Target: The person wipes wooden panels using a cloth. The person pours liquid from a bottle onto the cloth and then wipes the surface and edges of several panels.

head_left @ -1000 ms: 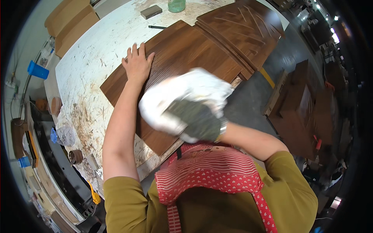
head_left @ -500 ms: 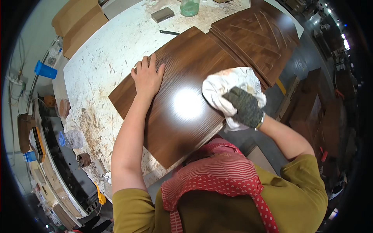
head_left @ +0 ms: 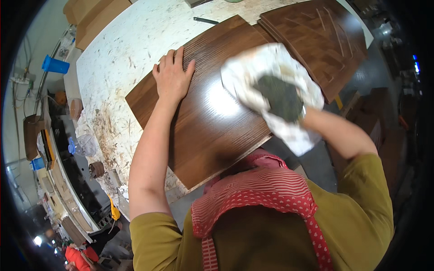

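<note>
A dark brown wood-grain board (head_left: 203,131) lies aslant on the white worktable, with a bright reflection on its face. My bare left hand (head_left: 173,74) rests flat on its far left part, fingers spread toward the edge. My right hand (head_left: 279,97), in a dark glove, presses a crumpled white cloth (head_left: 246,67) against the right part of the board. Both glove and cloth are smeared by motion, and the fingers are hard to make out. The cloth's lower end hangs past the board's right edge.
More brown boards (head_left: 312,45) are stacked at the far right, thin strips on top. A dark flat tool (head_left: 205,21) lies beyond the board on the stained white worktable (head_left: 108,77). To the left are a blue cup (head_left: 55,64), a clear bottle (head_left: 86,145) and a cardboard box (head_left: 97,20). A person in red (head_left: 79,258) is at lower left.
My right hand and the cloth have slid farther left across the board, and the cloth is spread wider. My left hand stays in place on the board. The whole view has shifted slightly.
</note>
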`<state>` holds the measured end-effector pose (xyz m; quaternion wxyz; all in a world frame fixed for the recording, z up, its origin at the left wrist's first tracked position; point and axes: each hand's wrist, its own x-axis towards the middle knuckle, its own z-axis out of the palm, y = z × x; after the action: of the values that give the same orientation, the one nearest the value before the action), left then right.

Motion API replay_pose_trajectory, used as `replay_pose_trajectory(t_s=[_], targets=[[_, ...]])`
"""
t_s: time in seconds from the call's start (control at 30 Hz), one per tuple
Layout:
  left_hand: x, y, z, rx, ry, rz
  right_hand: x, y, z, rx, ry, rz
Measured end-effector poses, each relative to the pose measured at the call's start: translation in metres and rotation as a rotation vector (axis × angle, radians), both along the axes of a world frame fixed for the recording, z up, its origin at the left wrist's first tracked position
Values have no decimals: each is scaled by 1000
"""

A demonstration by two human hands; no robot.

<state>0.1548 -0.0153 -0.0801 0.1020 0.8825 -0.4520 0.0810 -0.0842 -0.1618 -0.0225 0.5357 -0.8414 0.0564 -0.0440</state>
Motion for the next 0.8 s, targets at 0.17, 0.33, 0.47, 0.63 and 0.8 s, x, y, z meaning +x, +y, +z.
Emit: replay_pose_trajectory(t_s=[0.17,0.33,0.47,0.63,0.8], targets=[[29,-12,16,121,155,-78,-152,21,-6,-721,183,1],[62,-28,25,116,429,-190,-223,51,-13,-440,328,-679],[74,-31,9,13,566,-129,-224,95,-10,-252,413,-794],[103,-28,71,-54,448,-185,-263,120,-30,-176,365,-940],[75,-4,240,-188,155,-350,-273,99,-37,-183,572,-1100]])
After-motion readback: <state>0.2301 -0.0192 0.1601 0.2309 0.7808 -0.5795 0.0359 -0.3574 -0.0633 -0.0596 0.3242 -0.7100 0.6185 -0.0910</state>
